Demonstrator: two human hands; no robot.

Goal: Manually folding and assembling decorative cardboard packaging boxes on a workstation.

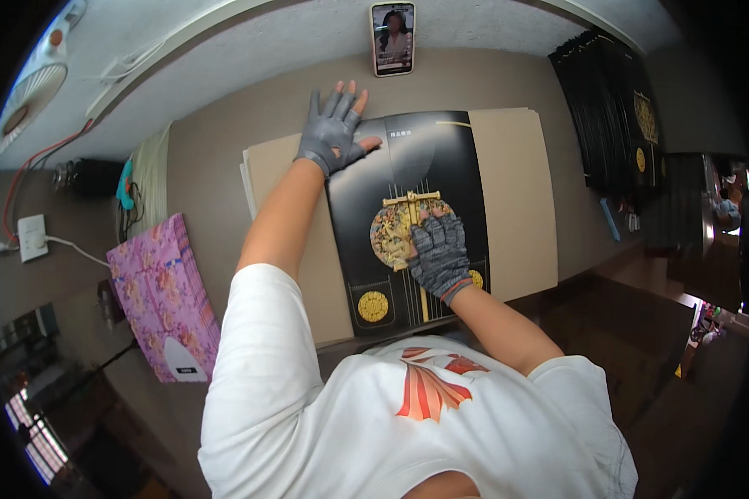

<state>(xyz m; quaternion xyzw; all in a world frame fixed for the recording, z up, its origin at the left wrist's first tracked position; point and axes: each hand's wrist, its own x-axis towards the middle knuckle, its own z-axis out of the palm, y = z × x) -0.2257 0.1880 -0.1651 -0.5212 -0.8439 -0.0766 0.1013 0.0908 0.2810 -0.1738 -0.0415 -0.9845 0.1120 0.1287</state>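
Observation:
A black printed sheet (429, 162) with a round gold emblem lies on a wide brown cardboard sheet (516, 200) on the table. My left hand (333, 129), in a grey fingerless glove, lies flat with fingers spread at the far left corner of the black sheet. My right hand (439, 249), in a dark grey fingerless glove, presses flat on the gold emblem near the sheet's middle. Neither hand grips anything.
A phone (392, 37) leans upright against the wall at the back. A stack of black printed sheets (612, 125) stands at the right. A pink flowered bag (162, 291) lies at the left, near a wall socket (32, 237) and cables. A fan (25, 100) is far left.

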